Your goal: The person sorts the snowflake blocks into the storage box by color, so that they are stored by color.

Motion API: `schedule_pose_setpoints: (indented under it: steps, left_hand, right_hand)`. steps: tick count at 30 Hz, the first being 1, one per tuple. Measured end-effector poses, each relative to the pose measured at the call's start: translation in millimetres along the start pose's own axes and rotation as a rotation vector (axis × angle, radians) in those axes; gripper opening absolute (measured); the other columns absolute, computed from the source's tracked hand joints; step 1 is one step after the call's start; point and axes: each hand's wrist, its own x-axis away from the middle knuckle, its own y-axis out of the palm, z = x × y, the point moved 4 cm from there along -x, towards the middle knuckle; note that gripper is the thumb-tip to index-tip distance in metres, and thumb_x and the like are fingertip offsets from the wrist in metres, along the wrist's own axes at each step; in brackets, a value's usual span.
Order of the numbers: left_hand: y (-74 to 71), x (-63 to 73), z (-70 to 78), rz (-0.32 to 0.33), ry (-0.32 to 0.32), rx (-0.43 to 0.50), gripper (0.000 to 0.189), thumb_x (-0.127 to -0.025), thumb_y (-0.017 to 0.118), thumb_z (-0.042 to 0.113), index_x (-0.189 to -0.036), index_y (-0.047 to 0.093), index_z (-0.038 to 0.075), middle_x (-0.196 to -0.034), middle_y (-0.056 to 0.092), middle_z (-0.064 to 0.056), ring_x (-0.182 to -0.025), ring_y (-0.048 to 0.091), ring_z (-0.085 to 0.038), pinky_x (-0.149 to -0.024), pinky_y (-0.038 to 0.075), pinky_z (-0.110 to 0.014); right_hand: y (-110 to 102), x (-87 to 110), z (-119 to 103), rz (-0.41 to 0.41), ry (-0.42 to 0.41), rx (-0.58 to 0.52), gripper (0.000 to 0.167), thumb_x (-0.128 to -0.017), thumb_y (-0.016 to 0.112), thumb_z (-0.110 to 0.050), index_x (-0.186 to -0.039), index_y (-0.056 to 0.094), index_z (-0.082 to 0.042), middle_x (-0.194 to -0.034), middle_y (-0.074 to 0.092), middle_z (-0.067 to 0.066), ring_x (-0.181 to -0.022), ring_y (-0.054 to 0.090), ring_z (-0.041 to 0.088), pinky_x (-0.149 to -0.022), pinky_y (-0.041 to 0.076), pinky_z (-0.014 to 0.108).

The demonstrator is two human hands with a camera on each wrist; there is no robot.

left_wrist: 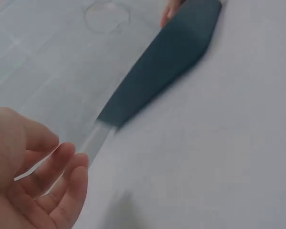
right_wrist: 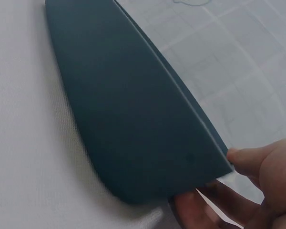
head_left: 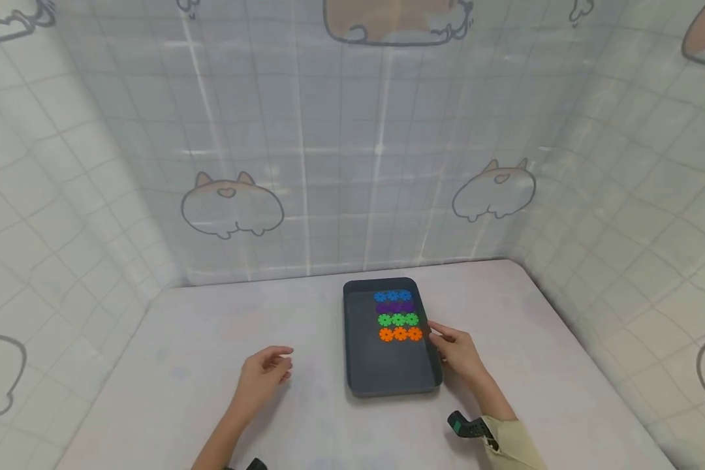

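A dark grey rectangular tray [head_left: 390,372] lies right of the middle of the white table. Toward its far right part sit rows of flower-shaped discs, three to a row: blue discs [head_left: 380,297], purple discs [head_left: 395,307], green discs [head_left: 398,320] and, nearest me, orange discs [head_left: 401,334]. My right hand [head_left: 459,352] grips the tray's right side, thumb at the rim and fingers against the outer wall, as the right wrist view shows. Left of the tray, apart from it, my left hand [head_left: 263,375] hovers with loosely curled fingers and holds nothing. The wrist views show only the tray's outside.
A white table [head_left: 211,326] extends on both sides of the tray. Behind it hangs a grid-patterned curtain [head_left: 352,163] with cartoon animal drawings, and similar sheets close off the left and right. A dark strap device [head_left: 470,427] is on the right wrist.
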Motion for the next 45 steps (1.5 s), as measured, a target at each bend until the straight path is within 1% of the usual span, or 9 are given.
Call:
schedule_pose_setpoints:
  steps: [5, 9, 13, 19, 25, 30, 36, 41, 45]
  left_hand:
    - [-54.4, 18.9, -12.9, 0.008, -0.02, -0.217, 0.022, -0.092, 0.065, 0.007, -0.113, 0.068, 0.002, -0.086, 0.068, -0.008, -0.073, 0.064, -0.02, -0.056, 0.052, -0.026]
    - [-91.3, 23.1, -14.3, 0.029, 0.054, -0.389, 0.022, -0.093, 0.066, 0.012, -0.114, 0.068, 0.006, -0.09, 0.069, -0.006, -0.078, 0.063, -0.019, -0.059, 0.052, -0.026]
    - [-118.5, 19.1, -3.4, 0.027, 0.14, -0.516, 0.024, -0.094, 0.066, 0.015, -0.115, 0.068, 0.005, -0.094, 0.069, -0.006, -0.083, 0.065, -0.02, -0.064, 0.053, -0.027]
    - [-148.4, 9.7, 22.2, 0.003, 0.259, -0.651, 0.023, -0.094, 0.064, 0.014, -0.114, 0.067, 0.004, -0.095, 0.069, -0.008, -0.084, 0.066, -0.027, -0.067, 0.055, -0.039]
    - [-159.0, 7.4, 39.8, 0.025, 0.35, -0.688, 0.023, -0.093, 0.065, 0.013, -0.113, 0.067, 0.002, -0.1, 0.069, -0.012, -0.087, 0.065, -0.03, -0.07, 0.054, -0.044]
    - [-152.3, 5.6, 29.3, -0.024, 0.306, -0.678, 0.022, -0.093, 0.065, 0.015, -0.112, 0.067, 0.003, -0.105, 0.068, -0.014, -0.09, 0.065, -0.031, -0.072, 0.054, -0.045]
    - [-146.4, 4.9, 20.8, -0.074, 0.266, -0.724, 0.024, -0.092, 0.066, 0.016, -0.112, 0.067, 0.003, -0.108, 0.066, -0.017, -0.092, 0.064, -0.037, -0.074, 0.053, -0.051]
    - [-154.3, -2.0, 35.2, -0.042, 0.344, -0.886, 0.037, -0.088, 0.07, 0.018, -0.12, 0.063, 0.0, -0.112, 0.062, -0.026, -0.089, 0.062, -0.043, -0.066, 0.051, -0.053]
    - [-166.8, -11.4, 52.7, 0.074, 0.477, -1.048, 0.053, -0.08, 0.076, 0.02, -0.125, 0.058, -0.001, -0.116, 0.057, -0.033, -0.098, 0.055, -0.054, -0.07, 0.047, -0.064]
  right_hand:
    - [-1, 2.0, 0, 0.005, -0.026, 0.024, 0.036, -0.096, 0.062, -0.019, -0.132, 0.063, -0.012, -0.106, 0.066, 0.013, -0.075, 0.06, 0.021, -0.056, 0.049, 0.031]
    - [-1, 7.1, -2, 0.001, -0.037, 0.063, 0.035, -0.096, 0.063, -0.02, -0.129, 0.064, -0.009, -0.108, 0.066, 0.013, -0.075, 0.059, 0.021, -0.058, 0.053, 0.033]
    - [0, 11.7, -16, -0.039, -0.057, 0.133, 0.035, -0.096, 0.062, -0.02, -0.128, 0.064, -0.007, -0.102, 0.067, 0.013, -0.074, 0.058, 0.023, -0.056, 0.055, 0.035]
    - [-4, 14.3, -32, -0.125, -0.05, 0.201, 0.039, -0.095, 0.063, -0.018, -0.131, 0.059, -0.002, -0.107, 0.067, 0.017, -0.075, 0.065, 0.024, -0.056, 0.057, 0.038]
    - [-2, 16.3, -27, -0.169, -0.062, 0.288, 0.039, -0.094, 0.065, -0.015, -0.129, 0.059, 0.001, -0.103, 0.068, 0.014, -0.071, 0.063, 0.022, -0.056, 0.056, 0.036]
    - [3, 21.6, -19, -0.143, -0.077, 0.295, 0.039, -0.092, 0.065, -0.009, -0.128, 0.058, 0.004, -0.096, 0.069, 0.012, -0.07, 0.063, 0.021, -0.056, 0.056, 0.035]
    - [-5, 15.5, -20, -0.131, -0.088, 0.276, 0.043, -0.096, 0.063, -0.018, -0.133, 0.055, 0.001, -0.1, 0.068, 0.013, -0.069, 0.064, 0.022, -0.057, 0.057, 0.036]
    - [-37, 2.3, -42, -0.065, -0.276, 0.445, 0.044, -0.097, 0.061, -0.022, -0.132, 0.055, 0.003, -0.109, 0.067, 0.021, -0.085, 0.068, 0.03, -0.067, 0.057, 0.04]
    - [-67, -1.9, -65, 0.008, -0.455, 0.628, 0.05, -0.098, 0.059, -0.026, -0.136, 0.05, 0.006, -0.128, 0.056, 0.028, -0.111, 0.058, 0.043, -0.086, 0.05, 0.053]
